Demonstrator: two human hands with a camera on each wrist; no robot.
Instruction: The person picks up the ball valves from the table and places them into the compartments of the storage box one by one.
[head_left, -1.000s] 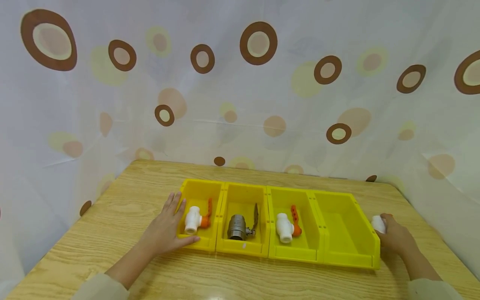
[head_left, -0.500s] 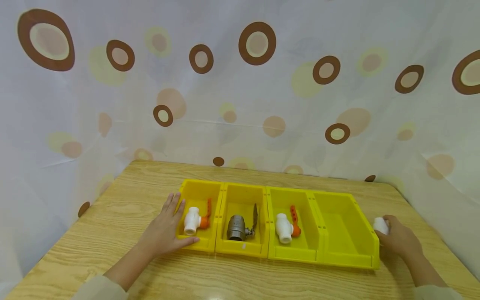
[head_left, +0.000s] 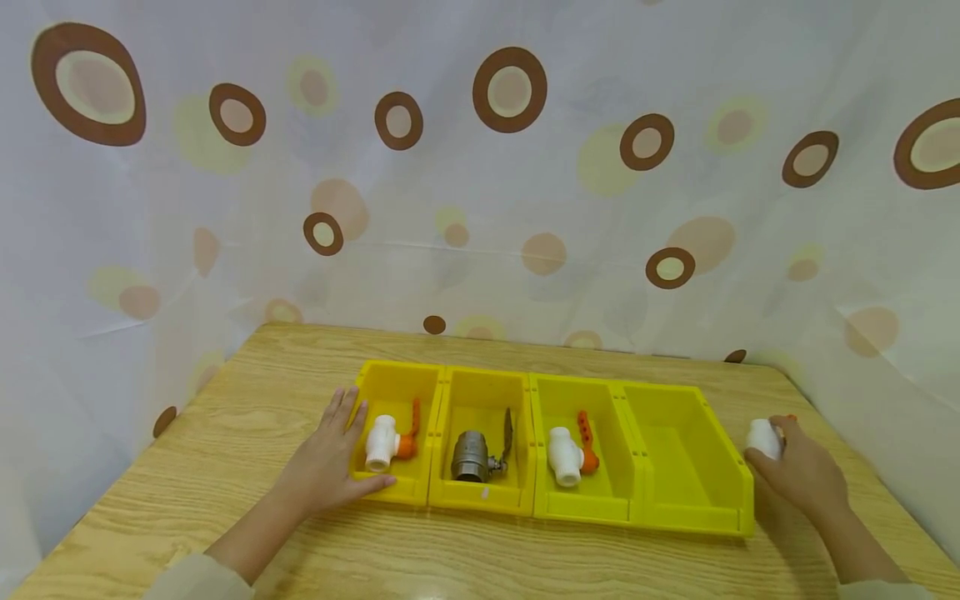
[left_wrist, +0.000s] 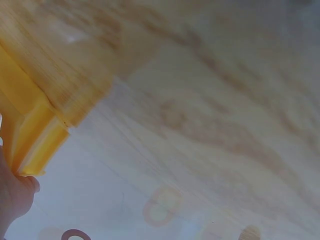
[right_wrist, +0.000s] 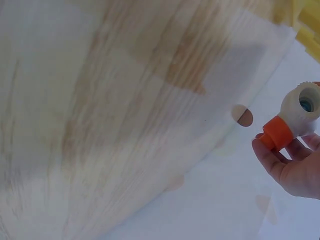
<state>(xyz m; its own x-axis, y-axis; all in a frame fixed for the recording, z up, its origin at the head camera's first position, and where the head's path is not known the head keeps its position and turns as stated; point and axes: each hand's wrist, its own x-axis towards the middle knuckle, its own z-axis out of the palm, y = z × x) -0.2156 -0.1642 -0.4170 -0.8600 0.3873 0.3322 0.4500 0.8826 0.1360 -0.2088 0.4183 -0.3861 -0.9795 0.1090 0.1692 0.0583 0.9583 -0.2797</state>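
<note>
My left hand (head_left: 324,460) rests against the leftmost yellow bin (head_left: 405,377), fingers straight along its side and thumb over the front rim. In the left wrist view only part of that hand (left_wrist: 16,197) shows, at the bin's corner. My right hand (head_left: 812,477) holds a white plastic ball valve (head_left: 764,438) above the table, right of the rightmost bin (head_left: 686,454). The right wrist view shows the fingers around the valve's orange part (right_wrist: 277,133), with one open end of its white body turned to the camera.
Four joined bins stand in a row on the wooden table (head_left: 375,558). A white ball valve (head_left: 382,443) lies in the first, a metal ball valve (head_left: 471,457) in the second, another white valve (head_left: 565,457) in the third. A patterned curtain (head_left: 465,192) hangs behind.
My right hand has lifted the white ball valve slightly and shifted it a little away from the bins, and more of the valve shows. The left hand has stayed on the bin.
</note>
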